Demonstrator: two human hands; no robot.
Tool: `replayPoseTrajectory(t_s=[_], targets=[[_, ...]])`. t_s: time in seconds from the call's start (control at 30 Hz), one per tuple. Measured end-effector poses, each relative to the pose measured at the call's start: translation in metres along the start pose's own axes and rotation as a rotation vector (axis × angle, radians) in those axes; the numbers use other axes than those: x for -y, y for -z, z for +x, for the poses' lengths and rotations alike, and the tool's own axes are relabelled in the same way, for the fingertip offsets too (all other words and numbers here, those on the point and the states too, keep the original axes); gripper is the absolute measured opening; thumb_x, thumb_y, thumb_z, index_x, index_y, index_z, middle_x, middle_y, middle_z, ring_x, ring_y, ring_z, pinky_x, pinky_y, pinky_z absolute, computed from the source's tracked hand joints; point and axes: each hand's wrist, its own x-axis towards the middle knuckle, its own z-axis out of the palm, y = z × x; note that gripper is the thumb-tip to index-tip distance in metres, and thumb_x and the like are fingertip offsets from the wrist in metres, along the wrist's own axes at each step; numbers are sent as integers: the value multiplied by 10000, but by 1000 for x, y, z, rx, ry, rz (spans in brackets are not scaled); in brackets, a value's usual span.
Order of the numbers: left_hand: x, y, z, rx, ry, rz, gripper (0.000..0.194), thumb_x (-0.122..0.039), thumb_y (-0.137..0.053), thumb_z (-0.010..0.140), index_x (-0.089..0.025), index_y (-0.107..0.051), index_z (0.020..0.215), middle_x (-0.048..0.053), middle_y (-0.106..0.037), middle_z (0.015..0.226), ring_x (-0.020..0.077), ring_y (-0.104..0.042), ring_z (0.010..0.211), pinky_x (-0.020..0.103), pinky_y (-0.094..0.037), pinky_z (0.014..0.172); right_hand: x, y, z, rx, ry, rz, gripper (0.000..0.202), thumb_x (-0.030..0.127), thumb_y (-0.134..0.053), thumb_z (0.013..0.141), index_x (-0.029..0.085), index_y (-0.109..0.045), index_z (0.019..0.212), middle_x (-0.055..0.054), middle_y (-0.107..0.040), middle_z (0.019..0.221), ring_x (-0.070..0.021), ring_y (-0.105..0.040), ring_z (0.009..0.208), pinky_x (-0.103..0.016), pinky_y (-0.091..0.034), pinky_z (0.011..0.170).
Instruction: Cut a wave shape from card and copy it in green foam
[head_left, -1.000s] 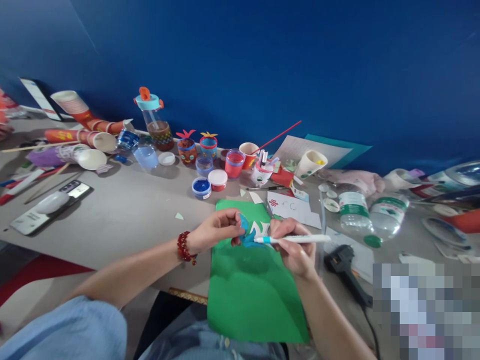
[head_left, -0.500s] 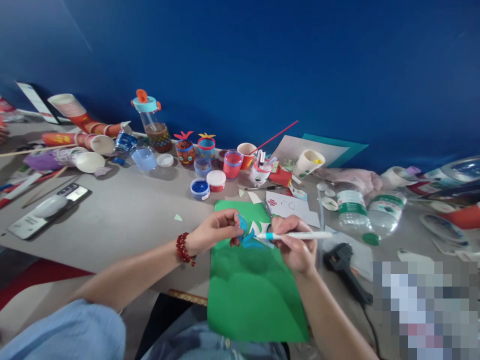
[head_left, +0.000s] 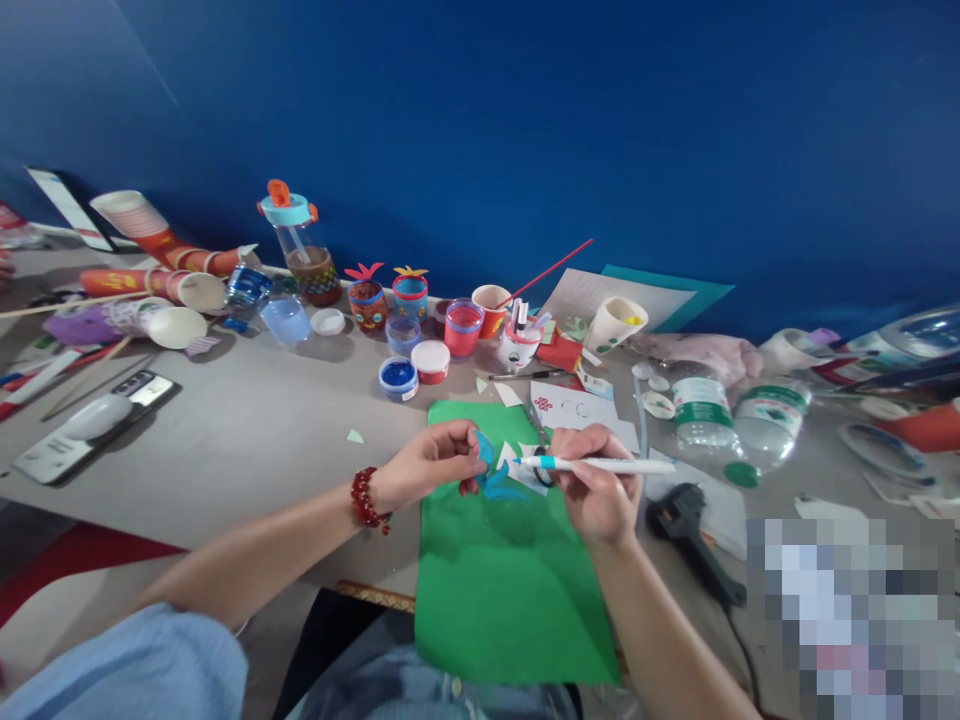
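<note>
Between the fingertips of my left hand (head_left: 442, 458) is a small blue paper cutout (head_left: 498, 482) with curved, pointed lobes. My right hand (head_left: 600, 482) grips a white marker (head_left: 619, 466) with a light-blue band, its tip pointing left, close to the cutout's upper edge. Whether the tip touches the paper I cannot tell. Both hands are over a green sheet (head_left: 510, 600) lying at the table's front. White paper scraps and part of a pair of scissors (head_left: 541, 430) show behind the marker, partly hidden by my right hand.
A glue gun (head_left: 694, 540) with a cord lies right of the green sheet. Behind stand an open blue paint pot (head_left: 398, 377), a white-lidded pot (head_left: 430, 361) and decorated cups (head_left: 410, 299). Plastic bottles (head_left: 705, 410) are at right; a phone (head_left: 97, 425) is at left.
My right hand and the marker have shifted slightly right, so the tip is a little farther from the cutout's middle. My left hand keeps its hold with almost no movement.
</note>
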Motion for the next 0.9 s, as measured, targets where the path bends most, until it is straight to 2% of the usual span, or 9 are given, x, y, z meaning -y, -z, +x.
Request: replayPoseTrajectory(t_s=[0.17, 0.27, 0.43, 0.6, 0.77, 0.9], targets=[[-2, -2, 1, -8, 11, 9, 256, -291, -730, 734, -147, -519, 760, -29, -545, 610, 73, -530, 495, 205, -430, 507, 0, -1, -3, 25, -3, -59, 48, 213, -602, 740, 194, -628, 704, 26, -459, 485, -121, -413, 463, -254, -304, 451], [-1, -2, 1, -22, 17, 33, 263, -299, -727, 737, -150, -511, 752, -36, -536, 572, 70, -518, 481, 198, -406, 493, 0, -2, -3, -39, 21, -91, 39, 203, -596, 728, 199, -627, 703, 30, -450, 475, -124, -410, 456, -253, -302, 441], [0, -2, 1, -44, 9, 37, 258, -311, -713, 753, -155, -509, 776, -33, -546, 572, 80, -537, 500, 207, -417, 508, 2, -5, -4, -125, 140, -109, 57, 194, -573, 742, 216, -623, 728, 33, -448, 473, -133, -422, 453, -264, -315, 450], [-5, -7, 2, -71, -14, 47, 283, -336, -719, 741, -151, -505, 750, -21, -565, 557, 87, -534, 499, 217, -427, 512, 1, -5, -11, -17, 254, -271, 114, 144, -573, 747, 228, -645, 776, 9, -525, 552, -140, -449, 484, -293, -345, 490], [-4, -7, 4, -88, -26, 65, 285, -333, -718, 740, -150, -500, 745, -28, -556, 549, 85, -532, 496, 210, -423, 505, 4, -1, -14, 157, 282, -456, 182, 93, -576, 706, 226, -652, 805, -9, -548, 593, -160, -484, 542, -329, -389, 541], [-3, -6, 4, -86, -27, 73, 277, -334, -710, 747, -151, -502, 752, -23, -564, 558, 86, -535, 501, 211, -429, 511, 7, -3, -11, 217, 326, -515, 212, 75, -558, 691, 232, -640, 810, -3, -549, 581, -155, -473, 524, -323, -390, 534]])
